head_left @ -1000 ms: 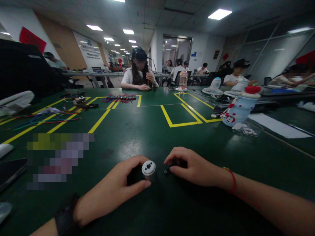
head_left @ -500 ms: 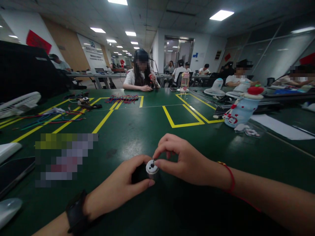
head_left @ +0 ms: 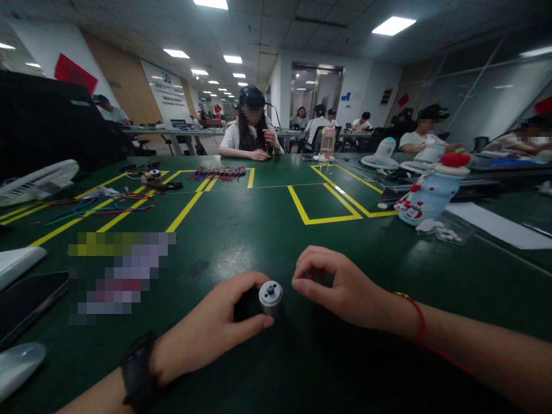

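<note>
A small silver cylindrical motor (head_left: pixel 271 294) stands upright on the green table. Its pale round top shows a short central shaft and dark holes. My left hand (head_left: pixel 224 316) curves round it from the left, with the thumb at the near side and the index finger at the far side. My right hand (head_left: pixel 340 287) hovers to the right of the motor, apart from it. Its thumb and index fingertips come together in a pinch, the other fingers curled. Whether anything tiny sits between those fingertips cannot be made out.
At left are a phone (head_left: pixel 30 307), a computer mouse (head_left: pixel 19 368), a white fan (head_left: pixel 43 181) and loose wires (head_left: pixel 99 201). A wire bundle (head_left: pixel 218 173) lies farther back. On the right are a blue bottle (head_left: pixel 431 192) and white paper (head_left: pixel 504 224). A person (head_left: pixel 250 129) sits opposite.
My right hand has moved off the motor's top to the right, uncovering the shaft. My left hand stays round the motor. The whole view has shifted slightly.
</note>
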Demonstrator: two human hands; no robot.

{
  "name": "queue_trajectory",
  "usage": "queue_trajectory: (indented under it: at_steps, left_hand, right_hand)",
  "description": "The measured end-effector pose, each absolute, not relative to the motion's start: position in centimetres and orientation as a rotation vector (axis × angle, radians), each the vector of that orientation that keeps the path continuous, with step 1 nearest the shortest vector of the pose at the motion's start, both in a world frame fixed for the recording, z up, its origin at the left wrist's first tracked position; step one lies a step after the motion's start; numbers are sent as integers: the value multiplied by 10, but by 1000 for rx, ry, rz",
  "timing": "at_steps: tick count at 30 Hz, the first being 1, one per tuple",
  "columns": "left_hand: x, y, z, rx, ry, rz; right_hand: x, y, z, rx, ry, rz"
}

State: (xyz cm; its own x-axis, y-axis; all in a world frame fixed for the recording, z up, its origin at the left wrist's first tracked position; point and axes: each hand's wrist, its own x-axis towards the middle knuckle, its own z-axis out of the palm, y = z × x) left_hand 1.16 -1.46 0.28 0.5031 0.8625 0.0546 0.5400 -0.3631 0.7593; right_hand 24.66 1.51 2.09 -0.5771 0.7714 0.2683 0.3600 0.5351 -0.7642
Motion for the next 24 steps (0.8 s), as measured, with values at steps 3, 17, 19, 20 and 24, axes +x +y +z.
queue_trajectory:
  at_steps: [3,17,19,20,24]
  left_hand:
    - [10,-15,2,2048,1160,593]
    - [9,-15,1,2065,1198,600]
    - [9,-15,2,2067,1200,596]
    - [9,-15,2,2068,1198,597]
    - [10,-16,2,2068,1184,596]
  right_hand:
    - [258,18,6,-1058,-1928,1149]
    - [260,22,-2,-1094,-1648,1291]
    - [260,22,-1,-1109,-1666,1273]
    - [260,22,-1,-1113,-1674,1266]
    - [259,22,0,-1116,-1776,1249]
